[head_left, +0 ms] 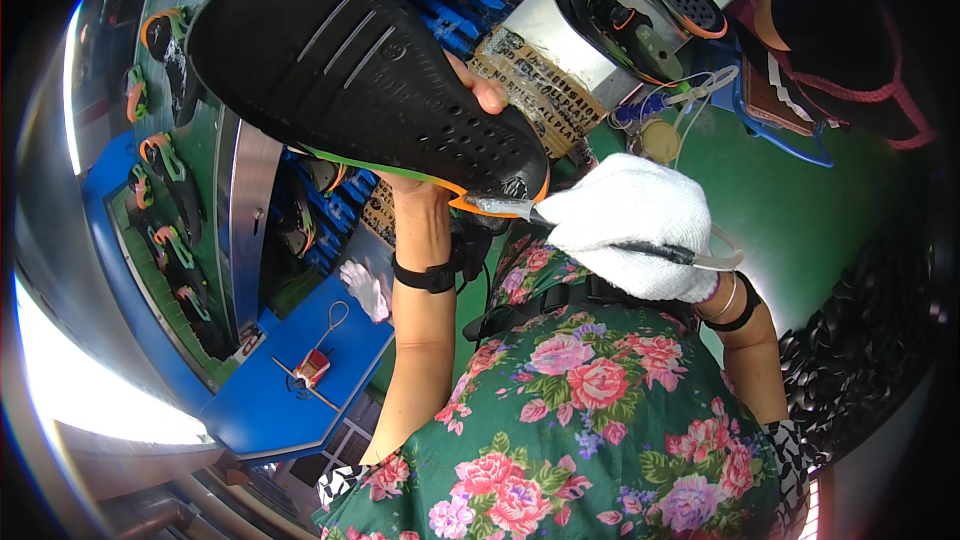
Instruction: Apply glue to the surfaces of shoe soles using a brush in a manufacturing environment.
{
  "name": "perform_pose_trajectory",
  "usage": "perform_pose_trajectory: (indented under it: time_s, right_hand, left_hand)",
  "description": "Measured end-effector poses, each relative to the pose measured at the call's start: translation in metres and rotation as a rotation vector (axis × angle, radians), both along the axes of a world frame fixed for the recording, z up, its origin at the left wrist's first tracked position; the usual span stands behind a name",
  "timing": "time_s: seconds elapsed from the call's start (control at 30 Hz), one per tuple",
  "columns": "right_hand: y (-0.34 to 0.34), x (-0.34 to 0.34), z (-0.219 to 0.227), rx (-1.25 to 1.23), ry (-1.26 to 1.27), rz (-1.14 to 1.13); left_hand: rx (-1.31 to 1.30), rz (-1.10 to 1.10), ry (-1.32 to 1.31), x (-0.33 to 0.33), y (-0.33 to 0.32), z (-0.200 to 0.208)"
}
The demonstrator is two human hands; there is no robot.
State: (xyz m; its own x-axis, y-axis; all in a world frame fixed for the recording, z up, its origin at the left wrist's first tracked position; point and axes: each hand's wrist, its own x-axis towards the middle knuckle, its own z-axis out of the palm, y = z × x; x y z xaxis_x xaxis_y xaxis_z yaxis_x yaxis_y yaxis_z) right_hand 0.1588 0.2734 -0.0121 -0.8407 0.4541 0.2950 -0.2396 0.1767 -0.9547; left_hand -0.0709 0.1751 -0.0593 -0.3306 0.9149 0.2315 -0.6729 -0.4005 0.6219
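My left hand (482, 90) is bare and wrapped round a black shoe (330, 70) with green and orange edging. The shoe's underside faces up, its toe toward the upper left and its perforated heel toward my right hand. Most of my left palm is hidden behind the shoe. In a white knitted glove, my right hand (630, 225) is closed round a slim tool with a pale flat tip (502, 206) and a tube trailing from its back end. That tip touches or nearly touches the orange edge at the heel; I cannot tell which.
At left, a green conveyor belt (225, 135) carries several shoe parts. Below it, a blue table (290, 360) bears a small red-and-white item, and a white glove (365, 290) lies nearby. Two shoes (615, 28) rest on a metal surface ahead. Another person (835, 25) is at the upper right.
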Motion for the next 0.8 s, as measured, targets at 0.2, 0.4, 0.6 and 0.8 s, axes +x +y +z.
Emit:
perform_pose_trajectory:
  time_s: [0.2, 0.4, 0.6, 0.8]
  right_hand:
    - [0.002, -0.003, -0.001, -0.014, 0.052, 0.019]
    - [0.007, 0.004, -0.009, 0.001, 0.012, -0.06]
    - [0.01, 0.005, -0.006, 0.05, -0.022, -0.083]
    - [0.009, 0.004, -0.014, -0.065, -0.005, 0.004]
  left_hand:
    - [-0.156, 0.083, 0.137, 0.003, -0.004, 0.004]
    - [-0.113, 0.054, 0.12, 0.005, 0.0, 0.005]
    - [-0.147, 0.03, 0.037, 0.013, 0.003, 0.012]
    - [-0.194, -0.063, 0.004, 0.014, 0.006, 0.017]
